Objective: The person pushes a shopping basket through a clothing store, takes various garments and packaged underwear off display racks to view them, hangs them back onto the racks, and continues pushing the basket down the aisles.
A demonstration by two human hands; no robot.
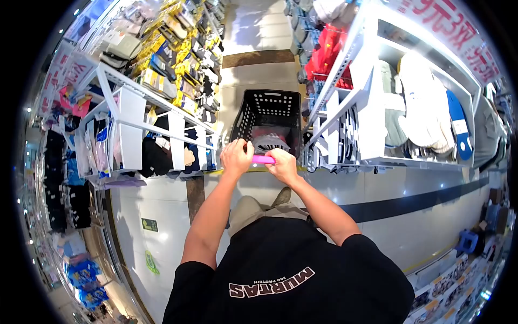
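My left hand (236, 156) and my right hand (283, 164) are both wrapped around a pink handle (263, 160), with a short stretch of it showing between them. Just beyond the handle is a black plastic shopping basket (294, 116) with perforated walls. It seems to be part of a cart, though its frame and wheels are hidden. A grey and white packaged item (270, 142) lies in the near end of the basket, partly covered by my hands; its kind is unclear.
A narrow tiled aisle (256, 78) runs ahead between racks. On the left hang packaged socks (186, 70) above white bins (129, 127). On the right, a white bin shelf (372, 102) holds slipper-like items (423, 108). A blue stool (467, 241) stands at the far right.
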